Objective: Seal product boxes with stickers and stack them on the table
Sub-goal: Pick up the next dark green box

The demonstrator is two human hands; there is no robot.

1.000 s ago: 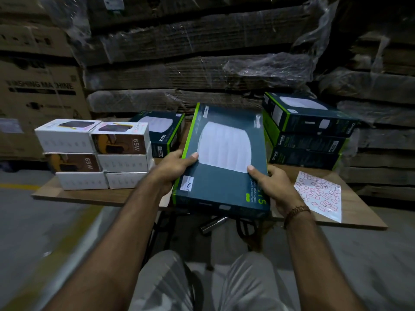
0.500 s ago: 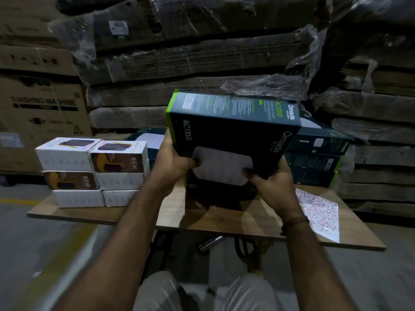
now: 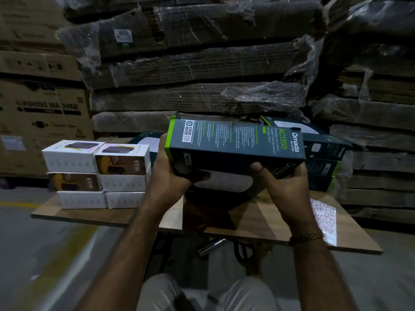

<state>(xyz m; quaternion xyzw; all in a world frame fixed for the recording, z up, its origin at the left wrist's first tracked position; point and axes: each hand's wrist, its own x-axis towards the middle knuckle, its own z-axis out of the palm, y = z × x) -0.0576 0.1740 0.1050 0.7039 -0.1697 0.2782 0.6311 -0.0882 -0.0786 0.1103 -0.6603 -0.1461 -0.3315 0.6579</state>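
Dark-green box is held tilted above the table, gripped at its left end by the left hand and at its right by the right hand.

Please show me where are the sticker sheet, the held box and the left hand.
sticker sheet (image 3: 324,221): head view, middle of the sheet.
held box (image 3: 235,140): head view, its printed side face.
left hand (image 3: 167,176): head view, back of hand.
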